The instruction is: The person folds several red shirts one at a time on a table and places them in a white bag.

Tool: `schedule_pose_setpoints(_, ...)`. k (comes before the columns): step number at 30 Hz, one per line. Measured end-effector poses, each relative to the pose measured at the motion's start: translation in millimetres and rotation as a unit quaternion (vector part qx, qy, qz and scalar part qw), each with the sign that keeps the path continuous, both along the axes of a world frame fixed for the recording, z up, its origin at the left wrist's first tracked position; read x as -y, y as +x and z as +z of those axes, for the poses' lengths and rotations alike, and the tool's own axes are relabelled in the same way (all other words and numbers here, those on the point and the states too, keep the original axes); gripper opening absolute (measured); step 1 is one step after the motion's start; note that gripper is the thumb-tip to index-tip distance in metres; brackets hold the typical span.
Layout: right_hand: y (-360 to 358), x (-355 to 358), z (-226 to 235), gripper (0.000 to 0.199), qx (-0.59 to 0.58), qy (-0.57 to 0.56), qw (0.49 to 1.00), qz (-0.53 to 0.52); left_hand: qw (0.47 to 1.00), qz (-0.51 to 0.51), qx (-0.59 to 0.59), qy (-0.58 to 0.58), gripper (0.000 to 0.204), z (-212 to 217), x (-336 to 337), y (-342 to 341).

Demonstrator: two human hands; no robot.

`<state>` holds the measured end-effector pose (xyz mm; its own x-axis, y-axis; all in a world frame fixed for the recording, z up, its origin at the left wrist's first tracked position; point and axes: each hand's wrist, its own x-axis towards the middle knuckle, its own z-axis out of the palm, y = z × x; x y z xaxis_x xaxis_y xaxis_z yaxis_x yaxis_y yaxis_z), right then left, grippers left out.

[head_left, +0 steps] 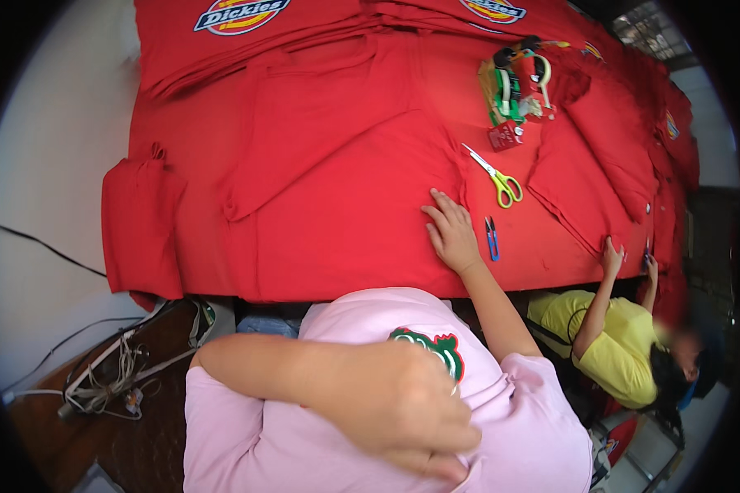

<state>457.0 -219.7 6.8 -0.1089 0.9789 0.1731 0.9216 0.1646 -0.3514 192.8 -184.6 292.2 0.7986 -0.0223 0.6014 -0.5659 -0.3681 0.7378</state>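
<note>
A red T-shirt (337, 205) is spread on the red-covered table before me, its upper layer folded over at a slant. My right hand (455, 232) rests on the cloth near its right edge, fingers stretched out and holding nothing. Raised in front of my chest, my left hand (403, 411) is slightly blurred, its fingers curled inward and closed; whether anything is in them is hidden. To the right of my right hand lie blue thread snips (492, 239). Scissors with yellow-green handles (506, 187) lie just beyond them, blades pointing away from me.
Tape dispensers with rolls (508, 89) stand at the back right, beside a small red box (506, 135). A folded red cloth (142, 226) hangs over the left edge. Stacked red shirts (321, 25) line the back. At right, a co-worker in yellow (617, 341) handles red cloth (588, 181).
</note>
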Motion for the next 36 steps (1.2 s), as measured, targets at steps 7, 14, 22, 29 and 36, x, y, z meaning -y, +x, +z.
schedule_pose_setpoints(7,24.9,67.9,9.3,0.037,-0.027,0.071,0.959,-0.274,0.870,0.334,-0.294,-0.212,0.020,-151.2,-138.7,38.2)
schedule_pose_setpoints(14,49.3,60.6,3.9,0.033,-0.118,0.009,0.964,-0.238,0.762,0.583,-0.253,-0.121,0.049,-280.4,-301.5,71.6)
schedule_pose_setpoints(22,86.9,64.3,0.1,0.030,-0.334,-0.146,0.883,-0.297,0.769,0.324,-0.397,-0.382,0.077,-184.7,-223.2,58.7)
schedule_pose_setpoints(29,64.3,70.7,32.5,0.037,-0.240,-0.090,0.934,-0.249,0.690,0.182,-0.556,-0.427,0.065,-255.1,-96.9,-85.8)
schedule_pose_setpoints(36,74.6,96.8,26.4,0.028,-0.198,-0.183,0.922,-0.279,0.645,0.349,-0.377,-0.565,0.050,-259.6,-52.1,-72.3)
